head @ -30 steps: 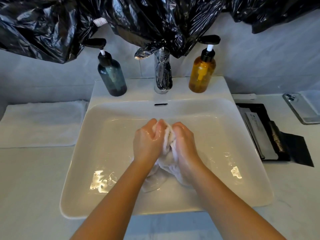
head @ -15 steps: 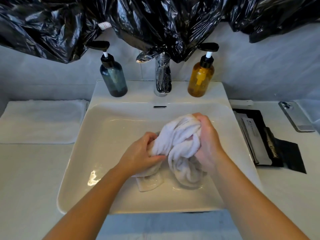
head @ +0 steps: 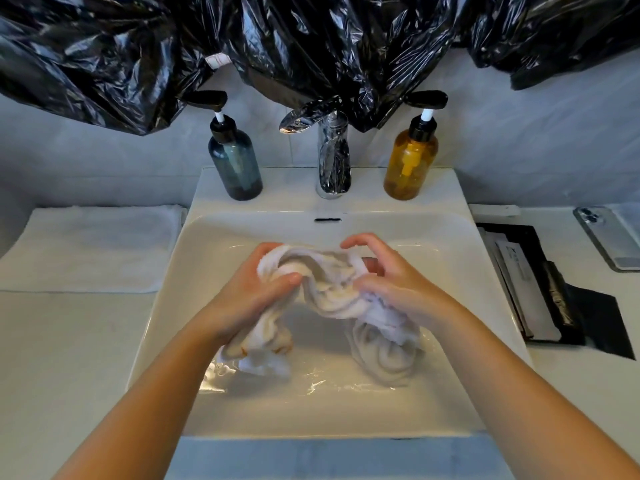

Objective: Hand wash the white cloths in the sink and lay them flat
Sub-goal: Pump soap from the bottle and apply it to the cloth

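Above the wet sink, under black plastic sheeting, left hand and right hand curled around the twisted cloth.

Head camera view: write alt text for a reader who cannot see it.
A left hand and a right hand grip a twisted white cloth in a white sink. Behind, a tap stands between a blue bottle and an amber bottle; a folded towel lies on the counter at left.

The cloth and sink were white. One bottle was dark teal, the other bottle amber. Glossy black plastic hung above.
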The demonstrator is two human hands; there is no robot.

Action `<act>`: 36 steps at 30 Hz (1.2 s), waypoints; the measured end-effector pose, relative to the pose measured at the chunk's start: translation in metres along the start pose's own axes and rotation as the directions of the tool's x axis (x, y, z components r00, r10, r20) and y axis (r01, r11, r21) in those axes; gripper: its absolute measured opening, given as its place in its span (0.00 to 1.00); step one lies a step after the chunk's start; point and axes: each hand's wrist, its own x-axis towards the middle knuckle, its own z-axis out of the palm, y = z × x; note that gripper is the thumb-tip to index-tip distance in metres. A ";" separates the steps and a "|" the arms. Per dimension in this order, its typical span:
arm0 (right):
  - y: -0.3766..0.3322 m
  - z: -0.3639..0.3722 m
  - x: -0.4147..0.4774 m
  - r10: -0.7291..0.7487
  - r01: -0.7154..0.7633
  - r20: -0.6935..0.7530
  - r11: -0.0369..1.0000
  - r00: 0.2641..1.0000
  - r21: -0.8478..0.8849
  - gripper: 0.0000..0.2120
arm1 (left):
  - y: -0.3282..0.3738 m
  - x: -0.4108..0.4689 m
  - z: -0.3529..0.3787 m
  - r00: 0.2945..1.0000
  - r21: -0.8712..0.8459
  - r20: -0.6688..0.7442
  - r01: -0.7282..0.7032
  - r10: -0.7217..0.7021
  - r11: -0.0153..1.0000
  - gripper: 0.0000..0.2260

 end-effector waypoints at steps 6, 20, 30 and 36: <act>-0.010 0.034 0.017 0.259 -0.143 -0.005 0.550 0.966 0.823 0.11 | -0.002 -0.007 0.049 0.922 0.018 -0.337 -0.197 0.192 0.980 0.06; 0.002 0.065 0.037 0.405 -0.127 -0.229 0.684 0.885 0.719 0.22 | 0.014 0.017 0.090 0.856 0.025 -0.517 -0.001 0.014 1.000 0.11; 0.008 0.069 0.035 0.435 -0.064 -0.330 0.679 0.838 0.731 0.14 | 0.006 0.043 0.074 0.879 0.012 -0.473 0.070 -0.056 0.997 0.16; 0.005 0.074 0.026 0.400 -0.080 -0.281 0.684 0.872 0.725 0.08 | 0.008 0.048 0.082 0.868 0.086 -0.496 0.003 0.040 0.996 0.16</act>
